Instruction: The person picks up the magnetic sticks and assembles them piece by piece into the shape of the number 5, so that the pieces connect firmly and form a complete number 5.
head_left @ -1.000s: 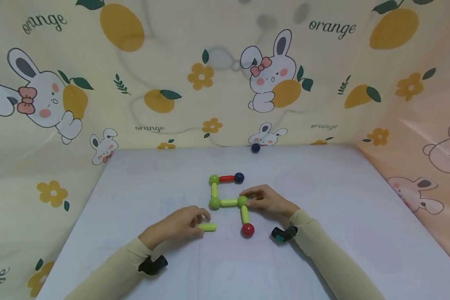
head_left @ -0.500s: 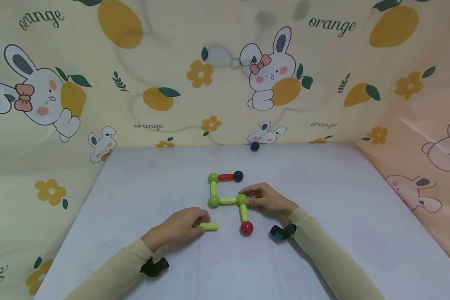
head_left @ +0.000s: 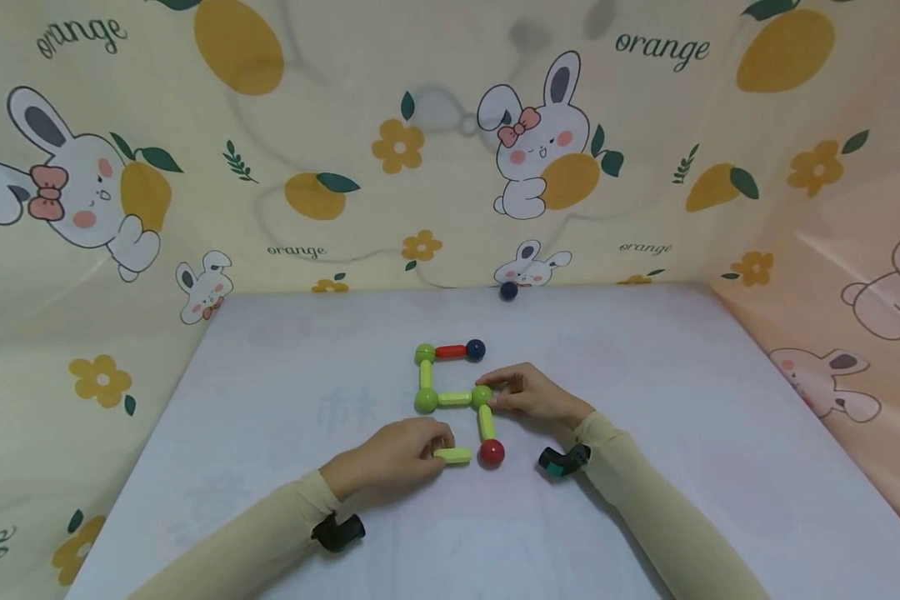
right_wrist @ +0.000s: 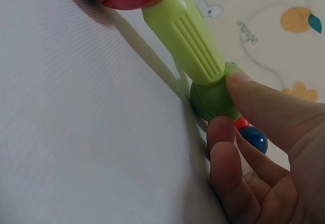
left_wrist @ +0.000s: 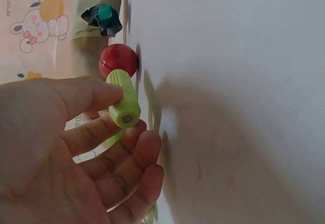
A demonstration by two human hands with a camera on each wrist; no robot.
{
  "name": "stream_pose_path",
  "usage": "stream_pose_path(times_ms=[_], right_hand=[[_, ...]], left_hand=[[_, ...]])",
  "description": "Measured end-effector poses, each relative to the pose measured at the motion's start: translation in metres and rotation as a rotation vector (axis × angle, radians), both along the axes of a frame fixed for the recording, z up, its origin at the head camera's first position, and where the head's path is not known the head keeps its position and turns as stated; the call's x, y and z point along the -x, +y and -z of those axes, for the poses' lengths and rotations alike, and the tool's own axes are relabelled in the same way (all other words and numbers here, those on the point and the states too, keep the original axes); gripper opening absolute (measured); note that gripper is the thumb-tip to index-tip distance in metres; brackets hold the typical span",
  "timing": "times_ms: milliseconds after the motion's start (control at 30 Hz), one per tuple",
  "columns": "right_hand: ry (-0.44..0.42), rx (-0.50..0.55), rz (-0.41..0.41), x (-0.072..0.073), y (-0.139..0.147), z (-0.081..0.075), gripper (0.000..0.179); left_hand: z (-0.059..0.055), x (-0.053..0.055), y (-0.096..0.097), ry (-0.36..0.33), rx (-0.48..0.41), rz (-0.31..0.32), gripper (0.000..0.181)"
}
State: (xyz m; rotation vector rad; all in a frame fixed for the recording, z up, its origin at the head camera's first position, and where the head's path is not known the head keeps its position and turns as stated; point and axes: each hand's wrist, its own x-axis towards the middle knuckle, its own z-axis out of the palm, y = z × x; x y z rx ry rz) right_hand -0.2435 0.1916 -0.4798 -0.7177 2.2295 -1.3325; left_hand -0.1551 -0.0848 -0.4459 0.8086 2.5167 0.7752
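My left hand (head_left: 393,454) pinches a light green magnetic rod (left_wrist: 125,102) between thumb and index finger. The rod's free end points right and lies close to the red ball (head_left: 491,452); a round metal tip shows on its near end in the left wrist view. My right hand (head_left: 536,395) holds the green ball (right_wrist: 216,99) at the right corner of a built shape. From that ball a green rod (right_wrist: 188,36) runs down to the red ball. Another green rod (head_left: 453,400) leads left to a second green ball (head_left: 426,400).
Farther back, an upright green rod (head_left: 425,375) joins a green ball (head_left: 425,353), then a red rod (head_left: 451,352) and a dark blue ball (head_left: 476,349). A loose dark blue ball (head_left: 508,291) lies at the white table's (head_left: 607,333) back edge, before a printed cloth.
My left hand has closed its pinch on the green rod and carried it right, toward the red ball. The right hand keeps its hold on the corner ball.
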Motion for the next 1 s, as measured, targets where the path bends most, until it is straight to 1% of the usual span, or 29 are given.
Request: stream_pose_path(times_ms=[233, 367, 533, 767, 1000], right_hand=[[-0.006, 0.002, 0.000, 0.0001, -0.0009, -0.0013, 0.041], [0.008, 0.008, -0.008, 0.0010, -0.0005, -0.0011, 0.040], [0.022, 0.015, -0.009, 0.0008, 0.0001, 0.0009, 0.039], [0.012, 0.012, -0.008, -0.0014, -0.0001, 0.0018, 0.039], [0.013, 0.002, -0.012, -0.0005, 0.0003, 0.0002, 0.039]], left_hand=[[-0.0019, 0.0000, 0.0077, 0.013, 0.002, 0.005, 0.013], [-0.0026, 0.0003, 0.0094, 0.023, 0.003, -0.003, 0.013], [-0.0013, 0.0009, 0.0109, 0.042, 0.007, 0.006, 0.013], [0.0016, 0.0014, 0.0116, 0.016, 0.011, 0.008, 0.013], [0.0011, 0.0027, 0.0115, 0.021, 0.014, 0.019, 0.013]])
